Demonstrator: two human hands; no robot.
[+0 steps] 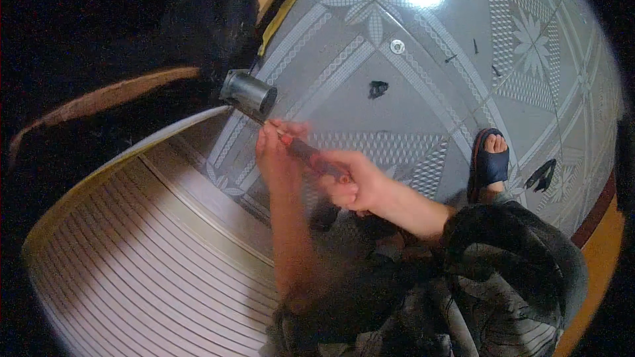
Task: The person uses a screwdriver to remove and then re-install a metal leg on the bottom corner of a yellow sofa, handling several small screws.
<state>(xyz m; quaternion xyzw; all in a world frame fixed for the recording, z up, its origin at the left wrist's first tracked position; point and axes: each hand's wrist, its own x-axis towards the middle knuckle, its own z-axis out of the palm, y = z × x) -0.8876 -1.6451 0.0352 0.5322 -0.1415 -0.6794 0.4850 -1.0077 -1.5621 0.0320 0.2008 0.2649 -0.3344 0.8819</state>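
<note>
My right hand is closed around the dark and red handle of a screwdriver. Farther up, my left hand has its fingers closed about the front of the screwdriver, where the handle meets the shaft; they are slightly blurred. The thin shaft runs up and left toward a short grey metal cylinder on a plate, which looks like a furniture leg. It sits at the corner of a pale ribbed panel. Where the shaft's tip ends is too dark to make out.
A patterned tile floor lies beyond my hands. On it are a small round washer-like piece, a crumpled black scrap, several thin dark screw-like pieces and another black scrap. My sandalled foot stands at the right.
</note>
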